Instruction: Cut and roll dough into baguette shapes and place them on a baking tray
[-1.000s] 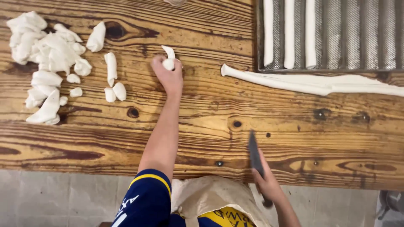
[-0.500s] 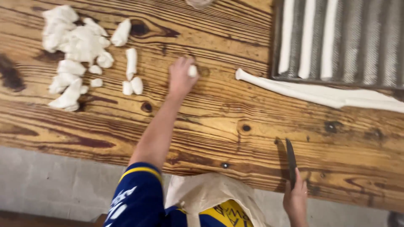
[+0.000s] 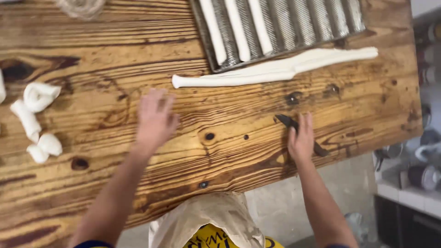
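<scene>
My left hand point(image 3: 156, 118) hovers palm down over the wooden table point(image 3: 105, 55), fingers spread and blurred, with nothing visible in it. It lies just below the left tip of a long rolled dough strip point(image 3: 275, 71). My right hand point(image 3: 301, 140) lies over a dark blade point(image 3: 285, 121) near the table's front edge, and the blade's ends stick out on both sides of the hand. Small dough pieces point(image 3: 36, 115) sit at the far left.
A corrugated metal baking tray point(image 3: 317, 20) at the top holds three long dough strips point(image 3: 236, 27). The table's front edge runs diagonally below my hands. Cups and jars point(image 3: 427, 151) stand on a low shelf at the right. My apron point(image 3: 206, 220) is below.
The view has swung right. My left hand moved away from the dough pieces toward the long strip, and the small piece it held is no longer visible. The right hand brought the blade onto the table.
</scene>
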